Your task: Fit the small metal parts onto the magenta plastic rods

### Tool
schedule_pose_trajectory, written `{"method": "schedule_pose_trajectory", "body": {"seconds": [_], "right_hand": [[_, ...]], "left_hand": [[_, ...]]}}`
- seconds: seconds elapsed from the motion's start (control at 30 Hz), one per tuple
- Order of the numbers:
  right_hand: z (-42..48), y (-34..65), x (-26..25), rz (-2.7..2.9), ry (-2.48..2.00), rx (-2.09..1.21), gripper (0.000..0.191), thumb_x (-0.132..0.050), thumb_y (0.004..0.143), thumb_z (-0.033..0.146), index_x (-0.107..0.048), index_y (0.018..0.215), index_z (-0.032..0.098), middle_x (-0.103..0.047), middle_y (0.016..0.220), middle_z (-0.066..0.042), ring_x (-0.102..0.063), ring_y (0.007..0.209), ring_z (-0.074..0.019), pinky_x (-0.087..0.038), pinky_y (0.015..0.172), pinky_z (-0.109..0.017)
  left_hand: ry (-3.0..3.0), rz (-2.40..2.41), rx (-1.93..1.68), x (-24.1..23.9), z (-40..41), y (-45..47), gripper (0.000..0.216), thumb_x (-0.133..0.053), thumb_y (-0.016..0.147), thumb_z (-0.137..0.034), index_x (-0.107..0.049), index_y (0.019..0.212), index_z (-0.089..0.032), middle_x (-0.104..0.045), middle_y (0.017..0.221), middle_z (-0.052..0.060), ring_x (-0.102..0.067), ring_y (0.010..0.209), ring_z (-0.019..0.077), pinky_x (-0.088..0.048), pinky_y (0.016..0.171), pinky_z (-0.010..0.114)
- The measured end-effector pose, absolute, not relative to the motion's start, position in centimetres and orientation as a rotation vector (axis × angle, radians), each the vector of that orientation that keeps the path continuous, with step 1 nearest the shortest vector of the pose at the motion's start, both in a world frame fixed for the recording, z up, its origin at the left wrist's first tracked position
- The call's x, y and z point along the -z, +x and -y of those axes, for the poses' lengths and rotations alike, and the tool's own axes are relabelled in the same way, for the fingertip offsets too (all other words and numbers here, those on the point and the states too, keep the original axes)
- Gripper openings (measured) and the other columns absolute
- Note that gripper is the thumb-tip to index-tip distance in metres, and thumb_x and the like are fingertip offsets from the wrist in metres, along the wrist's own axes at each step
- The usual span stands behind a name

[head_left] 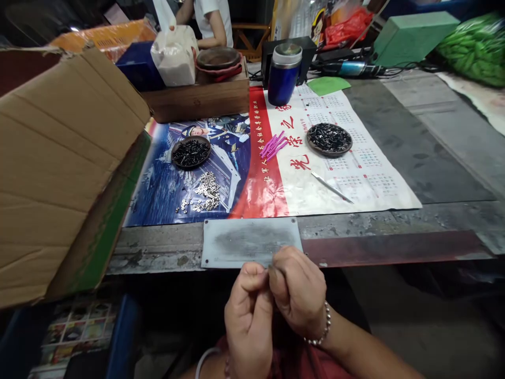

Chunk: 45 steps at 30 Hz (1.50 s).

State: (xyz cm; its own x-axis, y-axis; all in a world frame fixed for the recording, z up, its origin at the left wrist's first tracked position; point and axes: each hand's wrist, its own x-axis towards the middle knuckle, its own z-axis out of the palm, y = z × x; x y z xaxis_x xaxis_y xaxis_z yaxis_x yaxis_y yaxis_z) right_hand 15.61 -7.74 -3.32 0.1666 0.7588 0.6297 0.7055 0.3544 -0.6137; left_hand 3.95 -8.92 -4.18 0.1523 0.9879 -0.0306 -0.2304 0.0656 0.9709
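My left hand (248, 321) and my right hand (298, 289) meet just below the table's front edge, fingers curled and fingertips pinched together on something too small to make out. A grey metal plate (250, 242) lies on the table right above them. Farther back sit a dish of black screws (191, 152), a pile of small silver washers (205, 192), a bundle of pink tubes (273, 146), a second dish of black parts (329, 139) and metal tweezers (330, 187), all on a printed calendar poster (355, 179).
A big cardboard box flap (59, 158) fills the left. A blue thermos (284, 73), a wooden box (201, 97) with a white bag, a green box (412, 34) and a green bag stand at the back. Another person sits beyond the table.
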Motion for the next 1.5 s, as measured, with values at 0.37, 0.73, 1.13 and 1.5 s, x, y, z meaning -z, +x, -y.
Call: {"method": "schedule_pose_trajectory", "body": {"seconds": [0.37,0.73,1.13,1.5], "right_hand": [[8.0,15.7,2.7,1.563,-1.302,-0.271,0.033,-0.045,0.107,0.039,-0.048,0.08,0.021,-0.051,0.072,-0.002,-0.05,0.067,-0.0154,-0.041,0.06,-0.027],[7.4,16.5,2.1,1.423,-1.263,-0.757,0.047,-0.054,0.099,0.058,-0.047,0.072,0.02,-0.05,0.071,0.001,-0.048,0.062,-0.0122,-0.04,0.056,-0.025],[11.8,23.1,3.7,1.229,-1.517,-0.613,0.01,-0.065,0.097,0.029,-0.061,0.091,0.022,-0.063,0.081,-0.001,-0.06,0.067,-0.0136,-0.048,0.058,-0.024],[14.0,24.3,2.9,1.295,-1.421,-0.548,0.012,-0.054,0.101,0.017,-0.057,0.091,0.022,-0.06,0.081,0.0,-0.06,0.072,-0.0118,-0.049,0.065,-0.021]], "left_hand": [[1.029,-0.942,-1.214,3.8,8.8,3.5,0.005,-0.072,0.094,-0.026,-0.076,0.095,-0.024,-0.066,0.087,0.001,-0.064,0.079,0.0125,-0.057,0.076,0.019],[1.071,-0.969,-1.134,4.2,8.7,2.6,0.008,-0.072,0.093,-0.027,-0.076,0.099,-0.024,-0.069,0.095,0.003,-0.069,0.085,0.0152,-0.059,0.076,0.021],[2.594,-0.864,-0.438,0.6,-3.5,-4.6,0.028,-0.046,0.098,-0.006,-0.068,0.106,-0.02,-0.068,0.094,0.007,-0.064,0.089,0.0225,-0.047,0.078,0.034],[2.486,-0.614,-0.346,0.8,-3.5,1.7,0.028,-0.046,0.097,-0.005,-0.066,0.107,-0.021,-0.067,0.095,0.006,-0.063,0.09,0.0213,-0.05,0.079,0.033]]}}
